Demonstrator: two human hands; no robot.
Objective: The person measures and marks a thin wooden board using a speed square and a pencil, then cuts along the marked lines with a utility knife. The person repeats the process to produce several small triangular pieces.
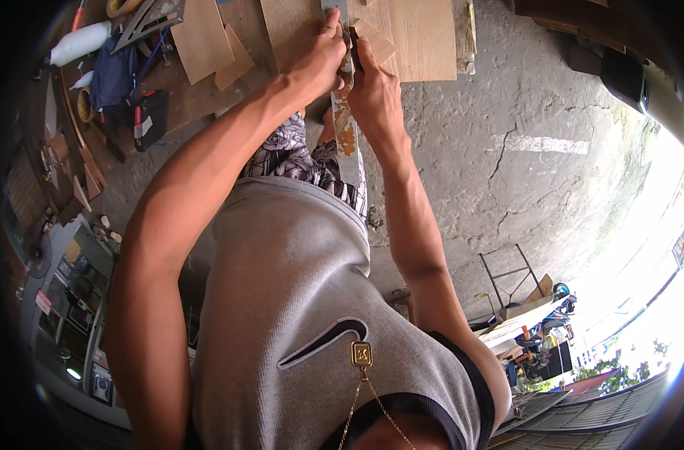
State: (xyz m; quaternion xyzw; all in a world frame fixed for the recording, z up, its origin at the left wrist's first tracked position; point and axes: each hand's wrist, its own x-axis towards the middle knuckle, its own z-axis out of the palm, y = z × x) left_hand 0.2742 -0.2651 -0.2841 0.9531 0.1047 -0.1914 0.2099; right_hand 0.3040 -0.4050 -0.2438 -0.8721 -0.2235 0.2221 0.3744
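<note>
**Both hands on the steel rule, small wood piece at its edge**

Far left: clutter of tools [136,105] on the bench, not in play. Thin plywood sheets [207,37] lie flat beside them. Left hand [319,60] is closed, pressing down on the long metal ruler [348,142], which runs from the bench top toward the body. Right hand [376,94] is closed around the ruler's other edge, touching a small wood offcut [376,39].

Judgement: steady, even downward pressure from both hands should keep the ruler from sliding; fingertips are best kept clear of the working edge.
</note>
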